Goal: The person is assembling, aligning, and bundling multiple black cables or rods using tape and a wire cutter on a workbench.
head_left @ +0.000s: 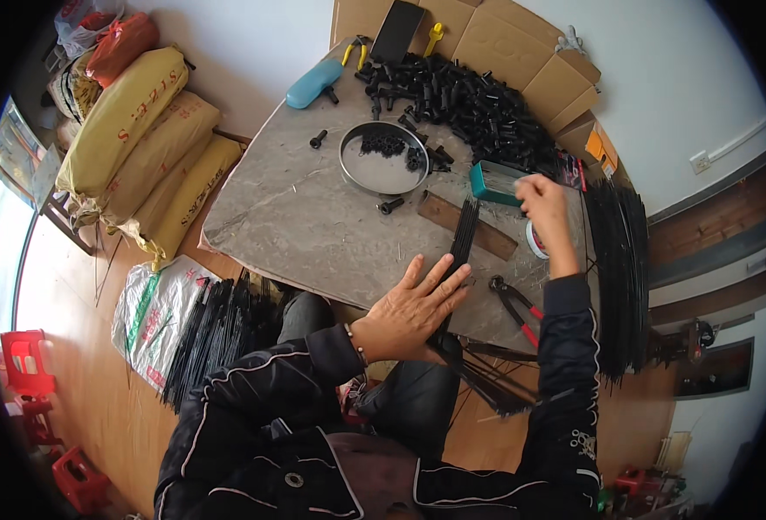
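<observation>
My left hand (411, 308) lies flat, fingers spread, on a bundle of thin black rods (461, 247) at the near edge of the grey table (296, 217). The rods run from a wooden block (468, 225) back over the table edge toward my lap. My right hand (546, 206) is raised over the rods' far end, fingers closed, next to a teal box (496, 182); what it pinches is too small to tell. Red-handled pliers (515, 305) lie just right of my left hand.
A round metal pan (383, 158) with small black parts sits mid-table. Behind it lie a heap of black plastic caps (470, 100), a blue tool (314, 82), yellow-handled pliers (357, 50) and cardboard boxes (522, 48). More rod bundles (621, 269) lean right; sacks (140, 139) left.
</observation>
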Tool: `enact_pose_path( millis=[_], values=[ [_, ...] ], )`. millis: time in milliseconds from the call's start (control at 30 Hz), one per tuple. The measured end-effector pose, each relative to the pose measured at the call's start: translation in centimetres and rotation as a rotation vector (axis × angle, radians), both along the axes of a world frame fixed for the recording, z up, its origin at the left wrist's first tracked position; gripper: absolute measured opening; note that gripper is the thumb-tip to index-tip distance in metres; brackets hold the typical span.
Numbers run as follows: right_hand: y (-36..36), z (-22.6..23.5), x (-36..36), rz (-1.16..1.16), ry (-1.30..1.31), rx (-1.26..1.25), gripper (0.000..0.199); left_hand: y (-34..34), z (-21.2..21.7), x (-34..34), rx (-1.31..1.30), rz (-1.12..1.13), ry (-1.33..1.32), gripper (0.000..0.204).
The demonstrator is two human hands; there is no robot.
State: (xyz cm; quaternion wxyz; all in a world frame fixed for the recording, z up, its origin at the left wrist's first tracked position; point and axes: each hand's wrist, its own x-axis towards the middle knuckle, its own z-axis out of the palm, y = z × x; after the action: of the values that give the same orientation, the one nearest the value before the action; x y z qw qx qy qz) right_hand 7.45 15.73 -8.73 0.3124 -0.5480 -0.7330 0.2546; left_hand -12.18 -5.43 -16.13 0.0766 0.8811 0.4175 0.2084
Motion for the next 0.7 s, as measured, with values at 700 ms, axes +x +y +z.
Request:
enact_pose_path(
  millis=[700],
  values=[
    [-2.2, -3.2, -2.7, 0.150, -0.109, 0.283, 0.015, 1.1, 0.4, -0.1, -0.076, -0.025, -0.066, 0.101]
  ],
)
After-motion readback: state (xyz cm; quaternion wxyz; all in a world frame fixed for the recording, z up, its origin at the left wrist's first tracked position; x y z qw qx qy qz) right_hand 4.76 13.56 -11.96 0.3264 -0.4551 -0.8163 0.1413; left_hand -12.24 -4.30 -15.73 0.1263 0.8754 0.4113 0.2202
